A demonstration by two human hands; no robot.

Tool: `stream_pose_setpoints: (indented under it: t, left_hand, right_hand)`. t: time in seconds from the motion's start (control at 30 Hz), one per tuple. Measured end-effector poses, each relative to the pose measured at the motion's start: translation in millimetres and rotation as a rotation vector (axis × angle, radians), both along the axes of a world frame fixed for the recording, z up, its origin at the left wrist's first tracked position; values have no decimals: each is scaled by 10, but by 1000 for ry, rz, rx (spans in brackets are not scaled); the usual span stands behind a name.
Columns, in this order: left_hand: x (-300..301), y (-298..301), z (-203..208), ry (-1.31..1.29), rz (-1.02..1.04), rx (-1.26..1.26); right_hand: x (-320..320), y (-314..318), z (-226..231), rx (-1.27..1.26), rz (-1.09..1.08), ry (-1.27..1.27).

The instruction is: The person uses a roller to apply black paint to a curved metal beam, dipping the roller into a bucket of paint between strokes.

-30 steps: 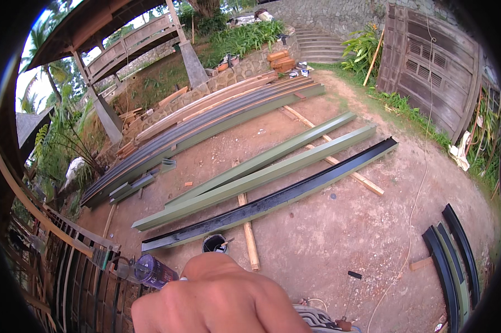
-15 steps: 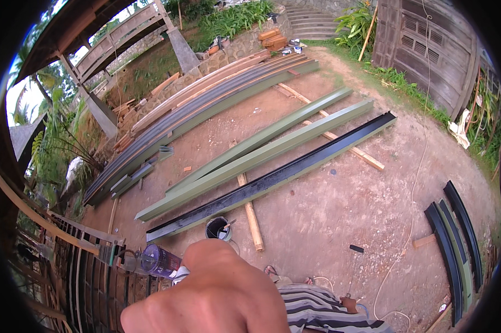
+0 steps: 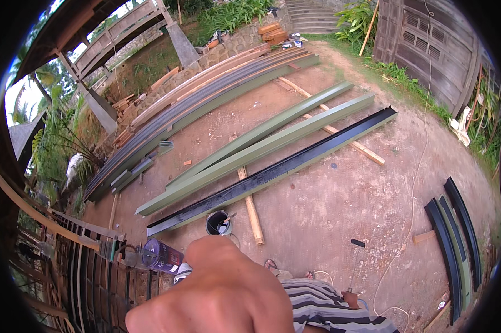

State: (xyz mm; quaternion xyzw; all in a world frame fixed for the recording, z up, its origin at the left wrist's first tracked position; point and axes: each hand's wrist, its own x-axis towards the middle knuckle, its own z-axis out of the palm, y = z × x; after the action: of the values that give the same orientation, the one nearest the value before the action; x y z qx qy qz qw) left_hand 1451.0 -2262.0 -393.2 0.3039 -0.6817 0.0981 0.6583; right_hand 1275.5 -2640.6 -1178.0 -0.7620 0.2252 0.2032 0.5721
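My left hand (image 3: 217, 288) is raised close in front of me, large in the lower middle, its fingers curled into a fist. Whatever it may hold is hidden behind the knuckles. Lower down, beside my striped clothing (image 3: 334, 302), my right hand (image 3: 350, 299) is closed on the handle of a paint roller (image 3: 358, 243). The roller's black head hangs out over the dirt ground on a thin rod. A bucket of black paint (image 3: 218, 223) with a brush handle sticking out stands beyond my left hand, by a channel-shaped beam (image 3: 278, 169) coated black inside.
Two green beams (image 3: 256, 155) lie across timber supports (image 3: 253, 216). Behind them is a long row of stacked beams (image 3: 206, 105). Short black pieces (image 3: 456, 244) lie at the right. A purple tumbler (image 3: 161, 256) stands at the left by slatted wood. A thin cord (image 3: 416, 188) crosses the ground.
My left hand has shifted slightly right and stays closed. The roller head has tilted a little, and its rod shows more clearly. The beams and bucket stay put.
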Motion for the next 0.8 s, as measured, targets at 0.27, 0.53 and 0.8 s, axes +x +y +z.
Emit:
stream_pose_setpoints:
  t: [0.27,0.53,0.8]
  left_hand:
    - [-120,-18,-57,40,105,-88]
    - [-211,-35,-118,53,176,-124]
    - [-173,-13,-163,30,198,-131]
  right_hand:
    - [-73,-83,-117,-73,-33,35]
    - [-172,-38,-82,-128,-66,115]
    - [-197,30,115,-153,-67,153]
